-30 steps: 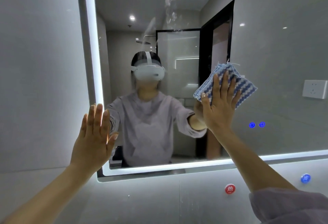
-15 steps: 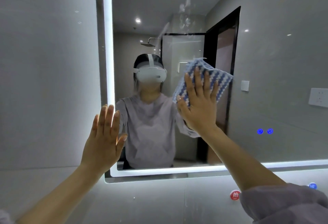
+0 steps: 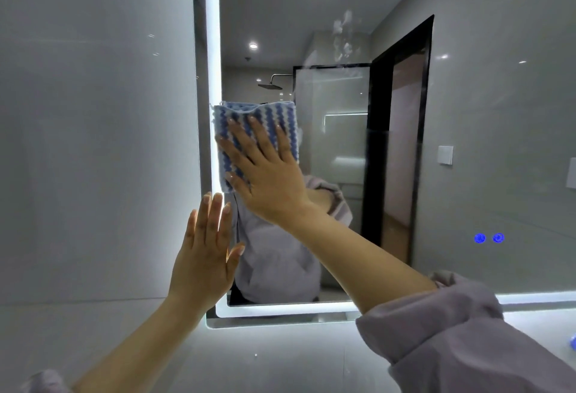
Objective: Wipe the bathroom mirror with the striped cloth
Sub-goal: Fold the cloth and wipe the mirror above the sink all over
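The right hand (image 3: 268, 174), fingers straight, presses the striped cloth (image 3: 268, 112) flat on the mirror (image 3: 467, 112) near its left edge to rub it. The empty left hand (image 3: 205, 255) leans flat lower on that edge, likely for balance.

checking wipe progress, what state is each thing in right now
mirror: edge light on, smears near the top
striped cloth: folded, pressed flat on the mirror by its left edge
right hand: fingers spread, pressing the cloth
left hand: flat, fingers straight, holds nothing
touch buttons: lit blue
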A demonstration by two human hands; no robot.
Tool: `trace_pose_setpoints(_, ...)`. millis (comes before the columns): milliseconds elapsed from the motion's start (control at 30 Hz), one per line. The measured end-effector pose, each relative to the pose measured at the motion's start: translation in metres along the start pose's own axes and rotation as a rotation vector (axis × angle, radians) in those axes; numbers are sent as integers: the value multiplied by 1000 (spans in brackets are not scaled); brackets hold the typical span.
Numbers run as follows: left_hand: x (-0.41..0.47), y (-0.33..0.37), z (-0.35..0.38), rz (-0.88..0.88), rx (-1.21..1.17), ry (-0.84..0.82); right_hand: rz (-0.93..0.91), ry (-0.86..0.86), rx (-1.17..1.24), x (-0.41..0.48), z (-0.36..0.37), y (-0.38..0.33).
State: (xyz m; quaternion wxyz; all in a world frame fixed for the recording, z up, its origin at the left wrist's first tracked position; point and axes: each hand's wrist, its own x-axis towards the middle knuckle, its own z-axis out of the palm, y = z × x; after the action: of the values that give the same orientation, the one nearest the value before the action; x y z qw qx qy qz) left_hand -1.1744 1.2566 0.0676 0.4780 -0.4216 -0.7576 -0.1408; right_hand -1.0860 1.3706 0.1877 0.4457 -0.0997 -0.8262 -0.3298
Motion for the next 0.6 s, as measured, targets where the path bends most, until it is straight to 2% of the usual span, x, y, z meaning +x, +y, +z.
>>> trace_pose_setpoints(367, -1, 0, -2, -20, -19, -26, -34, 76, 10, 1, 3, 13)
trace_pose_setpoints(600, -1, -2, 2, 3, 16, -12, 112, 79, -12, -22, -2, 67)
